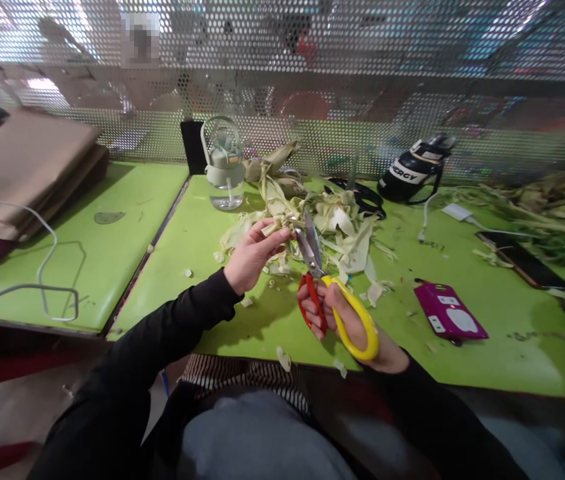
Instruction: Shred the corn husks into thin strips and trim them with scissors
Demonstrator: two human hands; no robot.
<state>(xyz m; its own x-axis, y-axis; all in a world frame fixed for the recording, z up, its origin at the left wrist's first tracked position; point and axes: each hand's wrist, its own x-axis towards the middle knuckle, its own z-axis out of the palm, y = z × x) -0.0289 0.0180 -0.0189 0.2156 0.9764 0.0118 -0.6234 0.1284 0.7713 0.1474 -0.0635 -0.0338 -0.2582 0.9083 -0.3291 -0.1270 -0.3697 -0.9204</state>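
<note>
My left hand (256, 255) pinches a pale corn husk piece (282, 225) between thumb and fingers, above the green table. In my right hand (340, 313) are scissors (314, 253) with one red handle and one yellow handle. Their blades stand apart and point away from me, close beside the husk at my left fingertips. Whether the blades touch the husk I cannot tell. Just beyond both hands lies a loose heap of pale green corn husks (345, 233), with small scraps scattered around it.
Behind the heap stand a clear water bottle (225, 173) and a tilted black bottle (412, 170). To the right lie a purple power strip (450, 312), a phone (522, 260) and more husks (557, 200). Brown paper bags (27, 167) lie left. A perforated metal screen (272, 87) closes the back.
</note>
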